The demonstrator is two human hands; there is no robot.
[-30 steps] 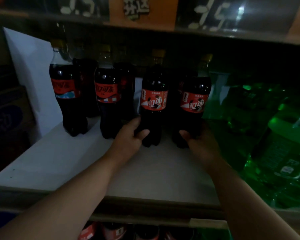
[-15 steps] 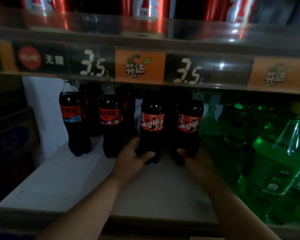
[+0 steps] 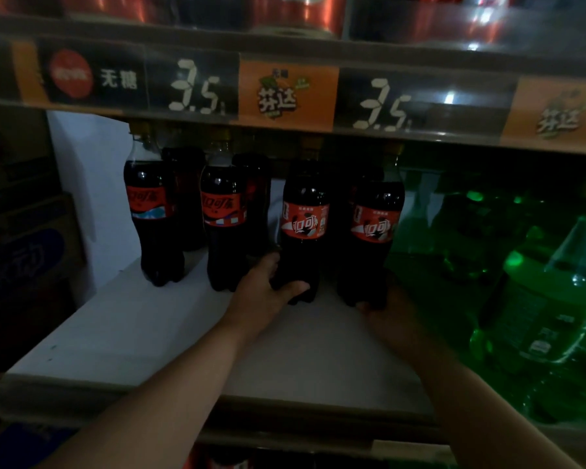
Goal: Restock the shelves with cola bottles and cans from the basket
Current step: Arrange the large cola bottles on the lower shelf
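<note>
Head view: each hand grasps the base of an upright cola bottle mid-shelf, left hand [image 3: 268, 292] on the nearer bottle [image 3: 303, 231], right hand [image 3: 386, 308] on its neighbour [image 3: 374, 231] toward the shelf's [image 3: 149, 333] back edge.

The cola bottles [image 3: 305, 228] are clear, glossy plastic over dark liquid, each wrapped in a smooth red film label that catches faint highlights. The green bottles [image 3: 542, 299] at the right are translucent plastic, shiny and ribbed in places. The shelf [image 3: 142, 333] beneath them has a matt, pale, smooth surface with a few small specks. The price strip [image 3: 285, 93] above sits behind a clear glossy plastic cover showing glare. The cans [image 3: 295, 11] on top look like shiny metal.
</note>
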